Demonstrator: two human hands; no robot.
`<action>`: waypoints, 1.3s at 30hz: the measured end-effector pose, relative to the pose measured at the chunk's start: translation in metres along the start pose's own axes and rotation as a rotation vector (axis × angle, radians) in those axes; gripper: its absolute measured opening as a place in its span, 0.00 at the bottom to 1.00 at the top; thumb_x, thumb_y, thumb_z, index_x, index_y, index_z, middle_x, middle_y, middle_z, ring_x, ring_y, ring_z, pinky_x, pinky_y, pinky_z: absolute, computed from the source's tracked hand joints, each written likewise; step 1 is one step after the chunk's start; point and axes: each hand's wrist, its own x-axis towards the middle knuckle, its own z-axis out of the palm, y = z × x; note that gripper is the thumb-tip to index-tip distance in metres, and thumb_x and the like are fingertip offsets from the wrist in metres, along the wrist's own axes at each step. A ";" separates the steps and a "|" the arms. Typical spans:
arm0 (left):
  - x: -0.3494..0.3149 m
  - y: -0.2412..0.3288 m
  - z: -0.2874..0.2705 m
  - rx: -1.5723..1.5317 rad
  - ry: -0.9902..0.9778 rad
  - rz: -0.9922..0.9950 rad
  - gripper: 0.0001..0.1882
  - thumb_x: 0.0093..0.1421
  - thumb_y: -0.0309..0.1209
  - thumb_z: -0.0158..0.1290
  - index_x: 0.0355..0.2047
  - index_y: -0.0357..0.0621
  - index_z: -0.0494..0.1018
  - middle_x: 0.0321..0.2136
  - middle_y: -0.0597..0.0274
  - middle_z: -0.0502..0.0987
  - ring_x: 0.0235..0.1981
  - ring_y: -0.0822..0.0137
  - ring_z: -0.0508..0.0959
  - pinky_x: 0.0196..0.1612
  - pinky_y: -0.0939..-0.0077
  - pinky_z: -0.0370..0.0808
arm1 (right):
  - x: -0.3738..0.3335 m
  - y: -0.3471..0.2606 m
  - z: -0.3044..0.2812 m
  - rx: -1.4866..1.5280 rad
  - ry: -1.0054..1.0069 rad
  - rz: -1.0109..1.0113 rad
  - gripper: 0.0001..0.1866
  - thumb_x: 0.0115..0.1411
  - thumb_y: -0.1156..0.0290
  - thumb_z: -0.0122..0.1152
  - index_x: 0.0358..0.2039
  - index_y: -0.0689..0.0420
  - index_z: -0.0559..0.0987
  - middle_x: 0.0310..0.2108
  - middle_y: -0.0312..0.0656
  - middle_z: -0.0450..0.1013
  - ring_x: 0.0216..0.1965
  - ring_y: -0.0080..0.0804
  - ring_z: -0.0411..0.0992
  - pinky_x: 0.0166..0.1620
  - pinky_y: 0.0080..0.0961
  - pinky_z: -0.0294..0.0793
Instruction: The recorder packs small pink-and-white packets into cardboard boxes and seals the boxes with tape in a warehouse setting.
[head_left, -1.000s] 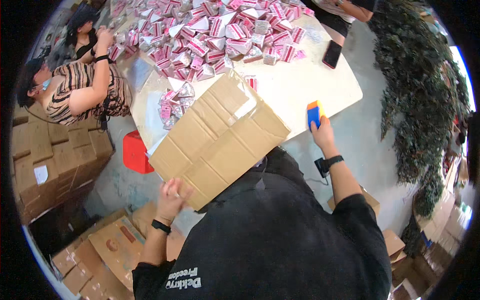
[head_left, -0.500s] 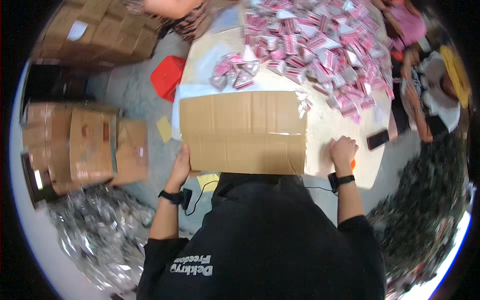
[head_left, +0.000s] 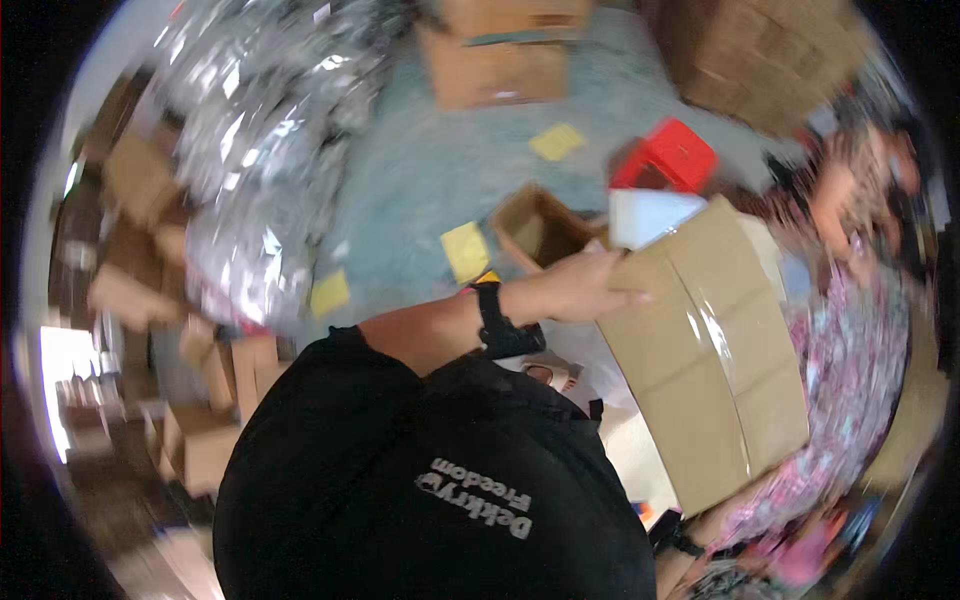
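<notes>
From where I stand, a heap of silvery plastic film (head_left: pixel 265 130) sprawls on the far left, with yellow sheets (head_left: pixel 465 252) scattered over the floor beside it. Further along, an open carton (head_left: pixel 515 225) sits just beyond the left hand (head_left: pixel 582 285), and a red stool (head_left: pixel 680 155) stands past that. The left arm stretches rightward across the body. Its thumb lies over the upper face of the cardboard box (head_left: pixel 705 365), the other fingers tucked out of sight at the edge, so it looks like a closed pinch near the left corner.

The box spreads to the right and below those fingers, tilted, its long axis slanting steeply from upper left to lower right, over the pale bench (head_left: pixel 635 455). The left hand has the upper end. The right hand (head_left: pixel 722 518) is at the lower end; its fingers are hidden, so I can't tell what they hold. Pink packets (head_left: pixel 850 370) blur beyond, on the right.
</notes>
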 end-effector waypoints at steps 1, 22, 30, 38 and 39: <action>-0.030 -0.013 -0.013 -0.038 0.062 -0.073 0.35 0.61 0.54 0.55 0.57 0.37 0.69 0.48 0.35 0.76 0.51 0.44 0.77 0.54 0.59 0.73 | -0.018 0.015 0.017 -0.022 -0.060 0.032 0.41 0.69 0.38 0.39 0.71 0.56 0.55 0.69 0.46 0.58 0.66 0.43 0.61 0.68 0.38 0.60; -0.609 -0.215 -0.041 -0.720 1.470 -0.713 0.34 0.64 0.39 0.54 0.67 0.41 0.58 0.55 0.48 0.74 0.56 0.57 0.74 0.61 0.64 0.69 | -0.230 0.199 0.572 -0.470 -1.566 0.683 0.37 0.72 0.46 0.43 0.72 0.55 0.52 0.71 0.42 0.55 0.71 0.39 0.53 0.71 0.40 0.53; -0.661 -0.276 0.119 -1.279 1.941 -0.788 0.29 0.66 0.40 0.52 0.61 0.35 0.62 0.51 0.49 0.77 0.48 0.58 0.79 0.51 0.67 0.76 | -0.363 0.315 0.686 -1.219 -2.130 0.518 0.36 0.73 0.43 0.37 0.65 0.62 0.66 0.62 0.47 0.68 0.64 0.40 0.64 0.65 0.38 0.60; -0.639 -0.351 0.197 -0.963 1.121 -1.764 0.26 0.61 0.49 0.51 0.41 0.37 0.81 0.38 0.44 0.83 0.39 0.47 0.83 0.44 0.56 0.78 | -0.437 0.426 0.706 -1.570 -2.896 0.019 0.25 0.66 0.52 0.57 0.51 0.61 0.77 0.44 0.47 0.80 0.45 0.36 0.78 0.45 0.32 0.77; -0.644 -0.335 0.178 -0.960 1.128 -1.768 0.26 0.61 0.49 0.51 0.41 0.37 0.81 0.38 0.44 0.83 0.39 0.47 0.83 0.44 0.56 0.78 | -0.428 0.434 0.716 -1.550 -2.790 -0.536 0.23 0.66 0.54 0.59 0.49 0.62 0.78 0.39 0.45 0.82 0.40 0.33 0.80 0.43 0.28 0.77</action>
